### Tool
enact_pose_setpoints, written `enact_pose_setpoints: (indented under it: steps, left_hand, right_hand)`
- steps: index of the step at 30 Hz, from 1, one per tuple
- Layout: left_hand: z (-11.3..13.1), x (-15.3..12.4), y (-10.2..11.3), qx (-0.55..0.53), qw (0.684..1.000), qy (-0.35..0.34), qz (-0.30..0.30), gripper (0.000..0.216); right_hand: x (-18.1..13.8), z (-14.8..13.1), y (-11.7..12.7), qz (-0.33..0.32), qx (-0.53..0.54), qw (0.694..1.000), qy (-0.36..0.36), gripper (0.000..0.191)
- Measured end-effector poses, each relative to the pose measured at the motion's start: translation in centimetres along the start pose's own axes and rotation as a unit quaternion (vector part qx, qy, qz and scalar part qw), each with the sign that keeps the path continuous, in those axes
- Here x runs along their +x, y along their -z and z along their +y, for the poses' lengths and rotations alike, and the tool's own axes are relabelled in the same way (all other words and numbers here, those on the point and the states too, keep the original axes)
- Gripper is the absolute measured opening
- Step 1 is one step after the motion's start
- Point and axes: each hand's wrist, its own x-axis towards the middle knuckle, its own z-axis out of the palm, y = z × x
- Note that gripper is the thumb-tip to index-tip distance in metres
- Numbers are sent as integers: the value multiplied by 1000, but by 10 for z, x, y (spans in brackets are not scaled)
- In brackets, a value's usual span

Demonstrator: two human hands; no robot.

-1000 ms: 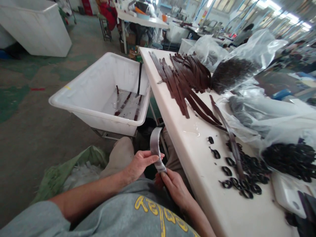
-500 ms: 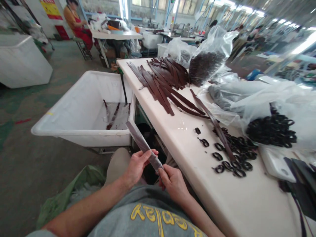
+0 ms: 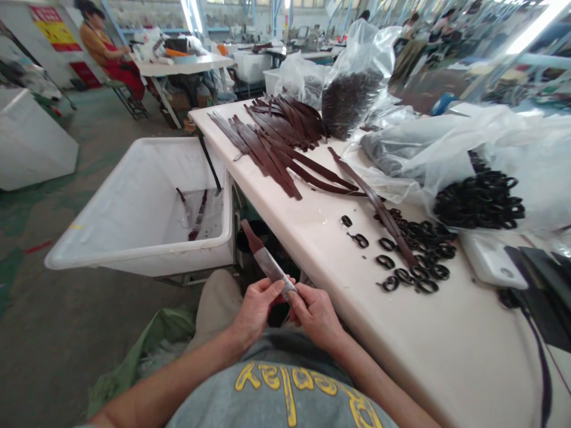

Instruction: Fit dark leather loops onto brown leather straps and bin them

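The left hand and the right hand sit close together over the person's lap, just off the near edge of the table, with the thumbs almost meeting. Both pinch the near end of a brown strap between thumb and fingertips, the other fingers curled under. From the pinch the strap runs up and away to the left, held straight. Its grey underside catches the light, and its dark brown tip points toward the white bin. Beneath the hands are a grey shirt with yellow lettering and a knee in pale trousers.

The bin stands just left of the table, close against its edge, and a few bin straps lie on its bottom. A green bag lies crumpled on the floor by the left forearm.

On the white table, to the right of the hands, loose black rings are scattered, with one long strap lying across them. Farther back, a heap of straps is fanned out. Clear plastic bags crowd the far side. One ring bag holds more black rings, and a tall bag holds a dark mass I can't make out. At the back of the room a seated person works at another table.
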Motion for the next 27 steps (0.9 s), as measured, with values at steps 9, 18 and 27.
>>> enact_pose_setpoints:
  steps: [9, 18, 27]
  left_hand:
    - [18, 16, 1, -48, 998, -24, 14, 31]
    - [17, 9, 13, 12, 999, -32, 19, 39]
    - [81, 38, 50, 92, 991, -82, 47, 29]
  right_hand:
    - [-3, 1, 7, -11, -5, 1000, -2, 40]
    - [-8, 1, 17, -62, 56, 996, -20, 38]
    - [-25, 4, 24, -107, 104, 985, -84, 33]
